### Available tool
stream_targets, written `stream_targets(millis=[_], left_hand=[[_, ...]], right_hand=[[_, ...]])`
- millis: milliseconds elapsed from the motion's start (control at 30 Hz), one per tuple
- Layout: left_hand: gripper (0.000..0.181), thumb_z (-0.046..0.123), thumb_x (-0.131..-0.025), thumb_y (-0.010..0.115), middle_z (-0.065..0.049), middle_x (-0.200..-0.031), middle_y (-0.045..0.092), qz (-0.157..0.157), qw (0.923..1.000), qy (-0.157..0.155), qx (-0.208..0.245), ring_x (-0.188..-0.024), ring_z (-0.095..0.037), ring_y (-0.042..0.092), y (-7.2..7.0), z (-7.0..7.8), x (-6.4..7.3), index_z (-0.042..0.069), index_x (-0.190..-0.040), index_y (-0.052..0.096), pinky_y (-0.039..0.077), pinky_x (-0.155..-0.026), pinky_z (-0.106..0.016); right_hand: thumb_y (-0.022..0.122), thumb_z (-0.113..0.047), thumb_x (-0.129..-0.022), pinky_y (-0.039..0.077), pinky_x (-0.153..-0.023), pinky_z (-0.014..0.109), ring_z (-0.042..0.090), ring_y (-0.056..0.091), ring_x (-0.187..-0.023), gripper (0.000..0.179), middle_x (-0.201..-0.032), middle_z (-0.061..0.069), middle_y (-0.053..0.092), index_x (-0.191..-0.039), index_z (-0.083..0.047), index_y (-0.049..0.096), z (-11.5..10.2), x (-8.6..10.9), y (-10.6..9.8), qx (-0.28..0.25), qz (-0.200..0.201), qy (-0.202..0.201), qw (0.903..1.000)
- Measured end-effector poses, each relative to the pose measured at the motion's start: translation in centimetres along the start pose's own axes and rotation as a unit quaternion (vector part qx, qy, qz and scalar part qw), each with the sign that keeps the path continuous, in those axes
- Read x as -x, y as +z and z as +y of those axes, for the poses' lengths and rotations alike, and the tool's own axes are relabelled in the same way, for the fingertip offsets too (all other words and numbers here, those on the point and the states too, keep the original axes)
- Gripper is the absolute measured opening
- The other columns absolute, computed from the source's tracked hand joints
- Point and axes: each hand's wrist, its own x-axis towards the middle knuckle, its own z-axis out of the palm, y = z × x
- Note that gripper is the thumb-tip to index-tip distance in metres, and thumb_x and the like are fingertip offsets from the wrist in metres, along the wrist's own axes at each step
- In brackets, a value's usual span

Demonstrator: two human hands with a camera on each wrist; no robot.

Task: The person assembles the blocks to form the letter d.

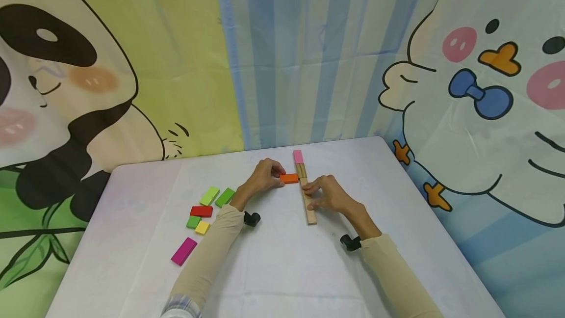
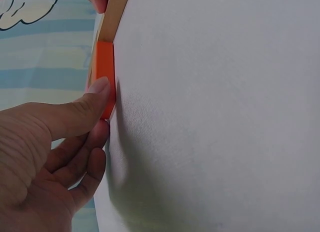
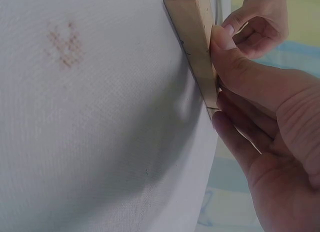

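Observation:
My left hand (image 1: 264,174) pinches an orange block (image 1: 289,178) between thumb and fingertips, low at the tabletop. The block's right end meets the side of a straight row of plain wooden blocks (image 1: 311,215). A pink block (image 1: 297,156) tops the row's far end. My right hand (image 1: 330,193) rests its thumb and fingertips on the wooden row from the right, just nearer than the orange block. In the right wrist view, the thumb lies along a wooden block (image 3: 192,32), with the other fingertips at a joint farther along.
Left of my left forearm lie loose blocks: a red block (image 1: 201,211), a yellow block (image 1: 202,227), a magenta block (image 1: 184,251) and several green ones, including a light green block (image 1: 209,196). The white table (image 1: 282,269) ends at a cartoon-printed curtain (image 1: 300,63).

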Motion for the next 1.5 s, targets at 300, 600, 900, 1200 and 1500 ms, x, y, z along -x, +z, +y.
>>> stream_targets(millis=[300, 600, 900, 1200, 1500], left_hand=[[0.027, 0.0, -0.082, 0.094, -0.014, -0.101, 0.081, -0.001, 1.0, -0.001, 0.0, -0.088, -0.019, 0.071, 0.0, 0.1, 0.0, -0.001, -0.106, 0.081, 0.061, -0.088, -0.034], [0.028, 0.001, -0.083, 0.094, -0.015, -0.103, 0.081, -0.006, 1.0, -0.002, 0.001, -0.09, -0.021, 0.071, -0.1, 0.1, 0.0, -0.002, -0.108, 0.081, 0.061, -0.089, -0.036], [0.036, 0.003, -0.083, 0.094, -0.016, -0.111, 0.081, -0.008, 0.9998, -0.009, -0.012, -0.1, -0.025, 0.073, -0.9, 0.6, 0.5, -0.003, -0.115, 0.079, 0.061, -0.099, -0.043], [0.027, 0.007, -0.093, 0.085, -0.016, -0.115, 0.08, 0.026, 0.9977, -0.042, -0.047, -0.105, -0.032, 0.072, -4.4, 0.6, 4.3, -0.001, -0.118, 0.078, 0.057, -0.099, -0.051], [0.027, 0.003, -0.098, 0.078, -0.017, -0.121, 0.079, 0.058, 0.9906, -0.085, -0.09, -0.11, -0.035, 0.071, -8.8, -1.1, 10.8, 0.002, -0.124, 0.078, 0.053, -0.1, -0.058]], right_hand=[[0.099, -0.006, -0.075, 0.048, -0.119, 0.059, 0.035, 0.071, -0.132, 0.049, -0.13, 0.012, 0.08, -0.12, 0.001, 0.081, -0.1, 0.0, 0.0, -0.004, -0.002, 0.007, 1.0], [0.1, -0.005, -0.074, 0.049, -0.118, 0.059, 0.036, 0.071, -0.132, 0.049, -0.13, 0.013, 0.08, -0.119, 0.002, 0.081, -0.1, 0.0, 0.0, -0.006, 0.0, 0.004, 1.0], [0.1, -0.006, -0.073, 0.05, -0.117, 0.059, 0.036, 0.072, -0.131, 0.05, -0.13, 0.011, 0.08, -0.119, 0.0, 0.082, 0.2, 0.0, 0.1, -0.006, 0.005, 0.013, 0.9999], [0.1, -0.007, -0.075, 0.05, -0.117, 0.061, 0.038, 0.072, -0.13, 0.047, -0.129, 0.013, 0.08, -0.117, 0.002, 0.082, 0.2, 0.1, 0.5, 0.0, 0.008, -0.008, 0.9999], [0.101, -0.009, -0.074, 0.052, -0.115, 0.061, 0.037, 0.073, -0.128, 0.048, -0.126, 0.01, 0.081, -0.117, 0.0, 0.083, 0.5, 0.0, 0.4, -0.007, 0.012, -0.008, 0.9999]])
